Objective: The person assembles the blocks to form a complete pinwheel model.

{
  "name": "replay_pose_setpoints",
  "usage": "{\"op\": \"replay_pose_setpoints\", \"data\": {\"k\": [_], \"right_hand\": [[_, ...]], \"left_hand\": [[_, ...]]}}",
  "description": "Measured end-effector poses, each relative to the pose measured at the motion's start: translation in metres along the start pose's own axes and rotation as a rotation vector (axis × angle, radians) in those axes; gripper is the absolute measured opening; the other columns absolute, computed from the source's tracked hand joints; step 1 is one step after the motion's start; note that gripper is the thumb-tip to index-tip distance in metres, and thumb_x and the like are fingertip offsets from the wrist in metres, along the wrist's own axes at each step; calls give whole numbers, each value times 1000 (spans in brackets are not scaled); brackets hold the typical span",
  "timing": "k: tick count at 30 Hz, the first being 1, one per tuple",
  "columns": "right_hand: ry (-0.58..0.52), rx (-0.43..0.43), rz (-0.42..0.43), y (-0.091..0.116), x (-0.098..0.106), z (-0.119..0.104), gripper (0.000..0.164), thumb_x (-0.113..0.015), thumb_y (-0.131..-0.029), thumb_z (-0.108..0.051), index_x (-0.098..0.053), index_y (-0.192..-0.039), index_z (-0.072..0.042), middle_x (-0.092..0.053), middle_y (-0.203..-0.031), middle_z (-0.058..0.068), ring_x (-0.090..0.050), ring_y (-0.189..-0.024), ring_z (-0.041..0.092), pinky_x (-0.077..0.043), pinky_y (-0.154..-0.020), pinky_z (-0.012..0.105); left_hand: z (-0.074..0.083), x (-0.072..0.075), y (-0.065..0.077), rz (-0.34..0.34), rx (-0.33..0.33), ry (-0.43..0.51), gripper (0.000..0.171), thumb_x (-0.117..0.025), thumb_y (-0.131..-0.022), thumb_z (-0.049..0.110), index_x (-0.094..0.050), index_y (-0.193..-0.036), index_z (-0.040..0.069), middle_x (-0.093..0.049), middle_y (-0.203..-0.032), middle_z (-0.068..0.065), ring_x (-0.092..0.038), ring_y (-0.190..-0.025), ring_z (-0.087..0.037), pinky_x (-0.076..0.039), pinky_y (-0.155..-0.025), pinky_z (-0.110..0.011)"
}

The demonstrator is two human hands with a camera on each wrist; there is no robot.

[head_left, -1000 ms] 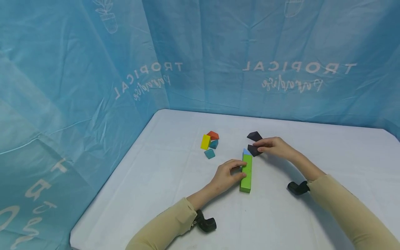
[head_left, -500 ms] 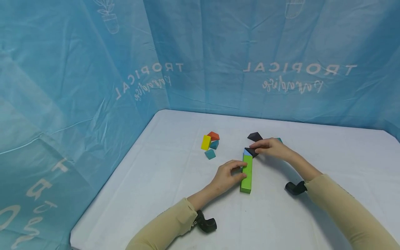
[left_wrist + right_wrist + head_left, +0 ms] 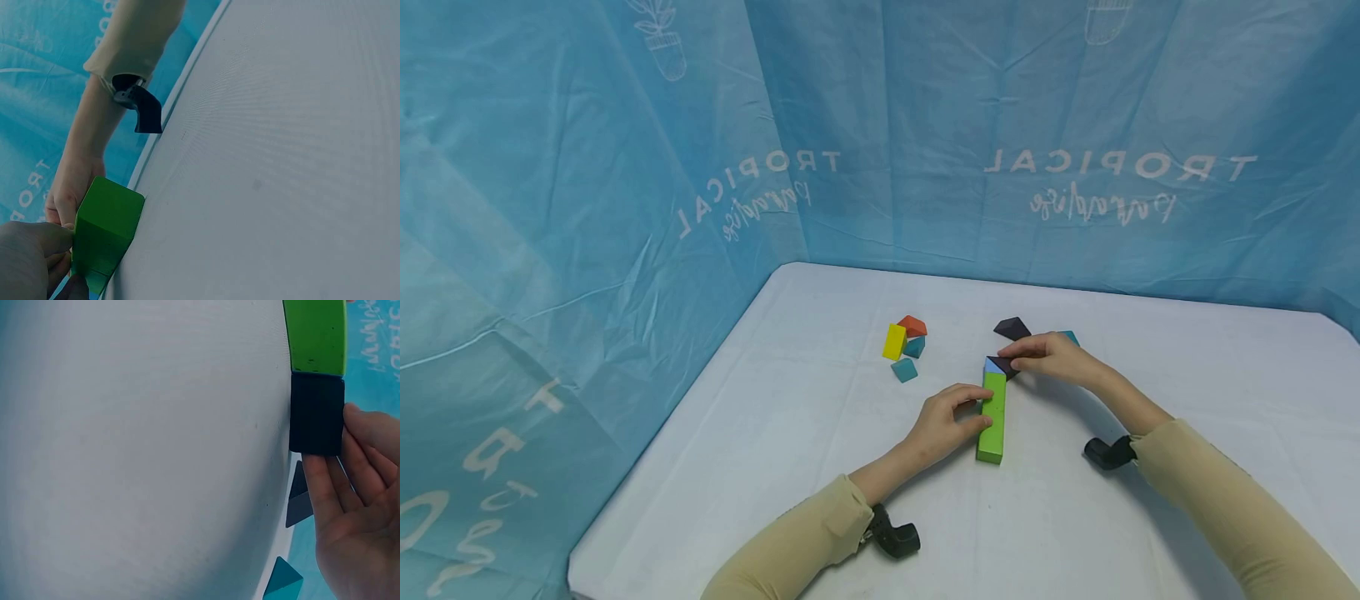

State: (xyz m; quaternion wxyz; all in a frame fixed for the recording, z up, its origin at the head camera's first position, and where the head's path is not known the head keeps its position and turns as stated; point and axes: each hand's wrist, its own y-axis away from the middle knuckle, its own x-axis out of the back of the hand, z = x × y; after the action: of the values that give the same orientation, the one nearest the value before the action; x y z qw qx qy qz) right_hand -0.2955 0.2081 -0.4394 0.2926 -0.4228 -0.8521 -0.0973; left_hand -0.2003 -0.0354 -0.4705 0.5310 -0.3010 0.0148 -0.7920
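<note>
A long green block (image 3: pixel 991 425) lies on the white table, pointing away from me. The thumb and fingertips of my left hand (image 3: pixel 942 423) hold it at its left side; the left wrist view shows this hand (image 3: pixel 31 253) at the green block's (image 3: pixel 106 225) edge. A small light-blue triangular block (image 3: pixel 992 365) sits against its far end. My right hand (image 3: pixel 1056 357) pinches a black wedge block (image 3: pixel 1006 367), which meets the light-blue one along a slanted side. In the right wrist view, the black block (image 3: pixel 317 414) adjoins the green end, with thumb and fingers on it.
Another black block (image 3: pixel 1012 327) lies just beyond my right hand, and a teal block (image 3: pixel 1070 337) shows partly behind it. To the left are a yellow block (image 3: pixel 894 342), a red block (image 3: pixel 913 325) and two teal blocks (image 3: pixel 905 370). Blue curtains (image 3: pixel 925 167) border the table.
My right hand has moved slightly left with the black wedge, bringing it against the light-blue block. The teal block behind the hand has come into view. My left hand stays on the green block.
</note>
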Motion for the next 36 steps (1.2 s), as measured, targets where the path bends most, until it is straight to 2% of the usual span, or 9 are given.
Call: {"op": "replay_pose_setpoints", "data": {"k": [8,12,15,19,23,26,30,33,36], "right_hand": [[2,-10,5,1,-1,-1,27,-61,-93,-12,-66,-118,-3,-65,-115,11,-58,-108,26,-50,-82,23],[1,-24,22,1,1,-3,28,-61,-93,-16,-65,-118,-3,-65,-115,11,-58,-108,24,-50,-82,24],[-8,-74,79,1,9,-7,33,-62,-93,-24,-65,-118,-4,-64,-117,10,-59,-107,18,-50,-83,23],[-18,-147,208,6,30,-11,41,-63,-91,-33,-63,-122,-6,-62,-120,10,-60,-103,9,-50,-84,23],[-14,-224,329,16,50,-10,48,-62,-91,-37,-59,-127,-6,-60,-125,11,-58,-104,6,-48,-91,29],[-13,-286,389,23,57,-4,53,-62,-90,-41,-57,-129,-6,-58,-128,11,-54,-113,15,-44,-98,38],[-57,-353,426,30,59,9,62,-62,-88,-46,-53,-133,-4,-53,-132,16,-45,-124,31,-35,-103,51],[-83,-397,449,33,54,18,66,-63,-88,-45,-50,-134,-1,-51,-133,21,-42,-125,35,-31,-104,54],[-31,-426,435,35,49,25,67,-64,-88,-44,-48,-135,2,-50,-132,24,-43,-122,37,-33,-102,54]], "left_hand": [[1,0,0,-1,5,10,33,-70,-86,9,-64,-118,4,-62,-116,-5,-54,-112,-9,-43,-94,-19],[1,0,0,-3,10,8,33,-70,-86,9,-63,-118,4,-62,-117,-5,-54,-112,-9,-43,-94,-19],[2,0,0,-6,17,4,33,-70,-86,10,-63,-118,5,-61,-117,-4,-54,-112,-9,-43,-94,-18],[2,0,0,-6,24,7,33,-70,-85,9,-64,-118,5,-62,-117,-3,-54,-112,-9,-43,-94,-18],[2,1,0,-2,19,14,34,-71,-85,7,-64,-118,4,-62,-117,-4,-55,-112,-10,-43,-94,-19],[2,1,0,2,11,19,34,-71,-84,6,-64,-117,3,-62,-117,-5,-55,-111,-11,-44,-93,-19],[2,1,0,5,7,24,34,-71,-84,6,-64,-117,2,-62,-117,-6,-55,-111,-12,-44,-93,-19],[3,1,0,3,14,28,34,-71,-84,6,-64,-117,2,-62,-117,-6,-55,-112,-11,-43,-94,-19],[3,0,0,1,19,25,34,-71,-84,6,-64,-117,2,-62,-117,-6,-55,-111,-11,-43,-94,-19]]}}
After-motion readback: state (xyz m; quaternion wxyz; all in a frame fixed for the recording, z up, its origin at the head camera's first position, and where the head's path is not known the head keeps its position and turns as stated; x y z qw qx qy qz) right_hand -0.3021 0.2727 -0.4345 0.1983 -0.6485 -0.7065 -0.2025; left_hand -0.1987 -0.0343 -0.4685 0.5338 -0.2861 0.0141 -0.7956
